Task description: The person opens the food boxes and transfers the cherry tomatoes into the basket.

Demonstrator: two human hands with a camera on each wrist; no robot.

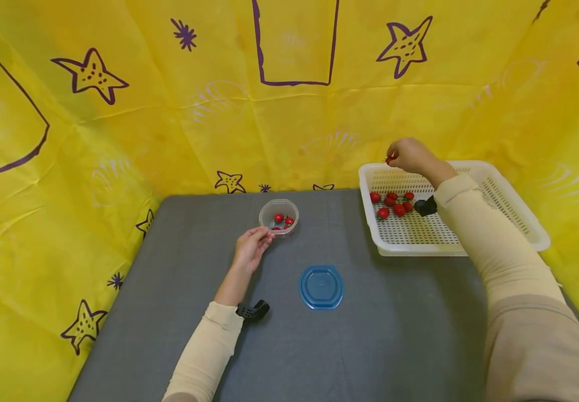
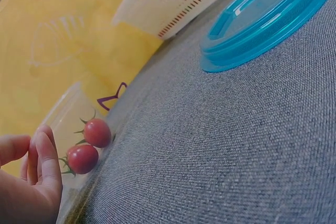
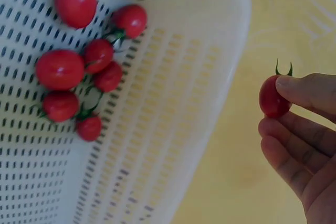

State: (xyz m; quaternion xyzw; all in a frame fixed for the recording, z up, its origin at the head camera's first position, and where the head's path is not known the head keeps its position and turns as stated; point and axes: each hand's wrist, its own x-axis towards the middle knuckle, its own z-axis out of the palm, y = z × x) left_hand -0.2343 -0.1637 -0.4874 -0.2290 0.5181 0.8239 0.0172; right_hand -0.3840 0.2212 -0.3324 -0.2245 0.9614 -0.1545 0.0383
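Observation:
My right hand [image 1: 411, 156] pinches a cherry tomato [image 3: 274, 97] between thumb and fingers, its green stem pointing up in the right wrist view. The hand is raised over the back left rim of a white perforated basket [image 1: 422, 250]. Several more cherry tomatoes [image 3: 59, 69] lie in that basket. My left hand [image 1: 252, 247] holds the near rim of a small clear plastic container [image 1: 264, 215], thumb and fingertips together there. Inside the container are a few cherry tomatoes [image 2: 83, 159] with green stems.
A blue lid [image 1: 321, 287] lies flat on the grey cloth-covered table [image 1: 369, 335], between container and basket and nearer to me. A yellow curtain [image 1: 289, 128] with purple starfish drawings hangs behind the table and along its sides.

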